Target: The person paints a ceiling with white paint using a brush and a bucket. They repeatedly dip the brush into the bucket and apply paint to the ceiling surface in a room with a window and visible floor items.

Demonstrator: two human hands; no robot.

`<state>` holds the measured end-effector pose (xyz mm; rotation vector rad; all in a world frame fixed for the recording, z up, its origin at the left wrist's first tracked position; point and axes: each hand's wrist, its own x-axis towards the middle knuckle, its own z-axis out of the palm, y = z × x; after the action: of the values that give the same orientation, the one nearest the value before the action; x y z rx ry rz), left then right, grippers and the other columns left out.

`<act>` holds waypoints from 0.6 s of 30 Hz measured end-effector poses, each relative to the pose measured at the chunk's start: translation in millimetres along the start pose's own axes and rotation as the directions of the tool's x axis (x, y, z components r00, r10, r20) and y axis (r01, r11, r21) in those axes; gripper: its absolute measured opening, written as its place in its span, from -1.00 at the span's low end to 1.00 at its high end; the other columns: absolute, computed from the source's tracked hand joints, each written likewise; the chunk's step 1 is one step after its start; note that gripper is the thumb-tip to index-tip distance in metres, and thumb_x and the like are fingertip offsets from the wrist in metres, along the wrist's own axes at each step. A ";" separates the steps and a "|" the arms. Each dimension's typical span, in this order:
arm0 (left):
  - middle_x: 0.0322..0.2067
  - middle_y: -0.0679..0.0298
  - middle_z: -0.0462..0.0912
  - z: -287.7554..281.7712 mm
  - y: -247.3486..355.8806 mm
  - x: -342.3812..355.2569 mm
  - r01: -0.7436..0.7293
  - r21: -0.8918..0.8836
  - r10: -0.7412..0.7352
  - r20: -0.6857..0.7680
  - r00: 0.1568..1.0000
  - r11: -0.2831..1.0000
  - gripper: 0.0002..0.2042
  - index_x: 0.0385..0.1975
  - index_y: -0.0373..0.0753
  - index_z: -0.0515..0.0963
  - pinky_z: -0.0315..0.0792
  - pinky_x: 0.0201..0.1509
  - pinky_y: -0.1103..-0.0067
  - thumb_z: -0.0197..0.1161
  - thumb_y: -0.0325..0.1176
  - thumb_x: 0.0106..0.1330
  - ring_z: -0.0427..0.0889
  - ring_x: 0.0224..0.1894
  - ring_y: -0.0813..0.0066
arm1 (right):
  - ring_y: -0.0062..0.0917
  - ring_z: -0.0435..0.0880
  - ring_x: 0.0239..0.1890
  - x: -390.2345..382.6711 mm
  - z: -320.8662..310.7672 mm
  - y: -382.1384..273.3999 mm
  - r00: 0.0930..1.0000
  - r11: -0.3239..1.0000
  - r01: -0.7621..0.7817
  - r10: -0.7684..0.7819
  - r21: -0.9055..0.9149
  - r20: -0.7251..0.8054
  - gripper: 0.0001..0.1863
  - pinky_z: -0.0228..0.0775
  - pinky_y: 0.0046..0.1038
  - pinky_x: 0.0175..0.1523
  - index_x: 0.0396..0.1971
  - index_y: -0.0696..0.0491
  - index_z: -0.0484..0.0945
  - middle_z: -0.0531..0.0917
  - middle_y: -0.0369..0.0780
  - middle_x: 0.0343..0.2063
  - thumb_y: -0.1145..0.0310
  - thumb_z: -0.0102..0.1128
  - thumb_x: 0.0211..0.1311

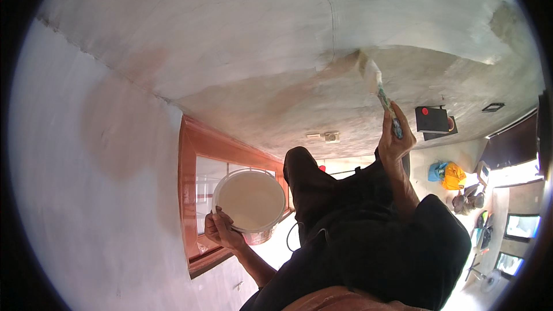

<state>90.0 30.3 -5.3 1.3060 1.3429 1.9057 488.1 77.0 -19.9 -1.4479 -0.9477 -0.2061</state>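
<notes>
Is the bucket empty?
No. The bucket in the left hand holds pale paint up near its rim.

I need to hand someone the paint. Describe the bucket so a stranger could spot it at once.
Start at the reddish-brown wooden window frame set in the pale wall on the left. Right in front of it, the left hand holds up a round white plastic bucket by its rim. It is filled with creamy off-white paint, the only open round container in view, unlike the slim paintbrush in the right hand.
</notes>
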 end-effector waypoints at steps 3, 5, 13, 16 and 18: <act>-0.81 0.43 0.21 5.3 -6.5 3.7 0.020 -0.023 -0.019 0.029 0.999 1.000 -0.67 -0.70 -0.16 0.27 0.37 0.07 0.48 0.05 -0.32 0.36 0.14 -0.68 0.71 | -0.37 0.73 -0.19 -9.6 5.3 11.5 0.989 0.988 0.132 -0.137 -0.074 -0.057 -0.62 0.57 -0.46 -0.15 -0.06 0.20 0.57 0.68 -0.02 -0.18 0.64 0.31 0.04; -0.81 0.44 0.21 8.9 -6.7 4.1 0.037 -0.030 -0.036 0.042 0.999 0.999 -0.67 -0.69 -0.16 0.27 0.37 0.06 0.49 0.05 -0.33 0.36 0.13 -0.67 0.71 | -0.28 0.69 -0.09 -14.0 20.2 6.7 0.980 0.979 0.201 -0.200 -0.027 0.017 -0.62 0.57 -0.41 -0.09 -0.08 0.21 0.56 0.65 0.03 -0.14 0.64 0.30 0.02; -0.81 0.42 0.22 6.9 0.1 0.4 0.006 -0.036 -0.005 0.036 0.999 0.999 -0.68 -0.69 -0.15 0.29 0.35 0.04 0.46 0.05 -0.32 0.37 0.14 -0.67 0.70 | -0.26 0.71 -0.14 -35.4 94.6 -16.9 0.970 0.970 0.215 -0.225 0.113 0.089 -0.60 0.58 -0.46 -0.24 -0.03 0.23 0.46 0.56 0.13 -0.02 0.65 0.21 0.07; -0.81 0.42 0.23 0.3 0.8 -2.6 0.005 -0.019 -0.004 0.046 0.999 1.000 -0.68 -0.69 -0.15 0.29 0.34 0.04 0.45 0.05 -0.31 0.37 0.14 -0.67 0.70 | -0.22 0.71 -0.17 -44.8 113.3 -30.8 0.945 0.937 0.225 -0.277 0.269 0.175 -0.59 0.58 -0.42 -0.23 -0.02 0.21 0.45 0.55 0.13 -0.01 0.65 0.21 0.06; -0.81 0.41 0.23 -0.1 3.7 -2.5 -0.009 -0.002 0.009 0.044 0.999 1.000 -0.67 -0.69 -0.15 0.30 0.34 0.03 0.44 0.05 -0.30 0.37 0.14 -0.67 0.69 | -0.20 0.71 -0.20 -46.7 132.3 -44.3 0.903 0.889 0.282 -0.373 0.361 0.212 -0.56 0.58 -0.38 -0.23 0.00 0.21 0.45 0.56 0.12 -0.02 0.62 0.23 0.05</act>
<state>91.6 26.7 -3.0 1.3476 1.3160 1.8723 374.0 168.2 -37.9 -1.0184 -1.3926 -0.0913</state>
